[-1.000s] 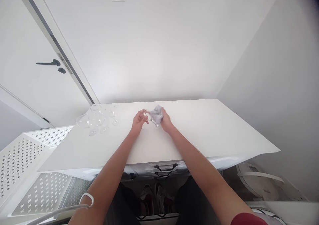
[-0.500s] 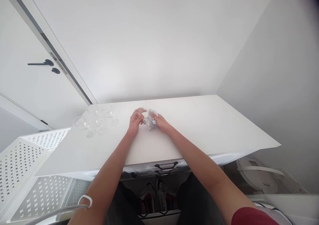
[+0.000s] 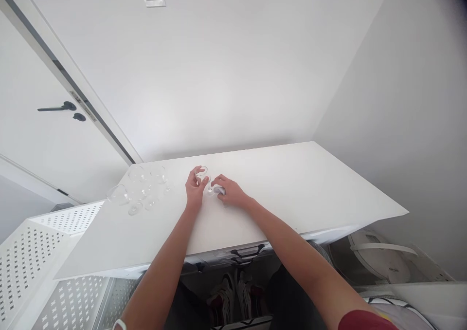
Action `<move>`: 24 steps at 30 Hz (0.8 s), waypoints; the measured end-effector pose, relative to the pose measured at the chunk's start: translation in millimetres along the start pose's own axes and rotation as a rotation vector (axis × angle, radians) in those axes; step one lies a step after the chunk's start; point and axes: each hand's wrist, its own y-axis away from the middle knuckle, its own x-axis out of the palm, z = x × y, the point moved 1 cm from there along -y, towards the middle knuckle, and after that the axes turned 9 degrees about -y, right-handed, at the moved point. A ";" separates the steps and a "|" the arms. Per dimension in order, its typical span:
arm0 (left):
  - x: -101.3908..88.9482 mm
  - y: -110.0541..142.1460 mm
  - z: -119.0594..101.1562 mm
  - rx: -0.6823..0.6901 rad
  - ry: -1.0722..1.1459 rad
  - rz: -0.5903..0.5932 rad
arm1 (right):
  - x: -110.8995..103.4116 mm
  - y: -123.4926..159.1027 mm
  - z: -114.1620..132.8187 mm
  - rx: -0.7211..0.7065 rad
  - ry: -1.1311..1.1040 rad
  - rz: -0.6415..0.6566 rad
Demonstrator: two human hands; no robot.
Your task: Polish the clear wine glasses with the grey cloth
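Observation:
My left hand is closed around the bowl of a clear stemmed glass. The glass tilts, its rim toward the wall and its foot toward my right hand. My right hand has a small crumpled grey-white cloth bunched in its fingers, right beside the glass's stem and foot. Whether the cloth touches the foot I cannot tell. Both hands are just over the white tabletop.
Several clear stemmed glasses stand grouped at the table's left end. Behind the table is a white wall. A white perforated rack is at the left, and dark drawer handles are at the front edge.
The cloth, spread loosely between the hands before, is now gathered in my right hand, lower by the glass's foot. The glass shows more clearly in my left hand. The view has shifted slightly.

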 end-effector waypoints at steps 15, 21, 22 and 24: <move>4.5 0.7 1.2 -0.010 0.041 0.047 | 4.8 -2.1 -13.3 0.174 0.590 0.177; 1.7 1.5 14.4 -0.148 0.094 -0.028 | -104.6 21.9 -71.1 0.569 0.664 -0.141; 2.2 1.2 14.8 -0.155 0.103 -0.028 | -128.0 31.8 -80.8 0.626 0.683 -0.196; 3.5 0.4 15.0 -0.161 0.108 -0.019 | -168.5 53.3 -97.2 0.719 0.721 -0.284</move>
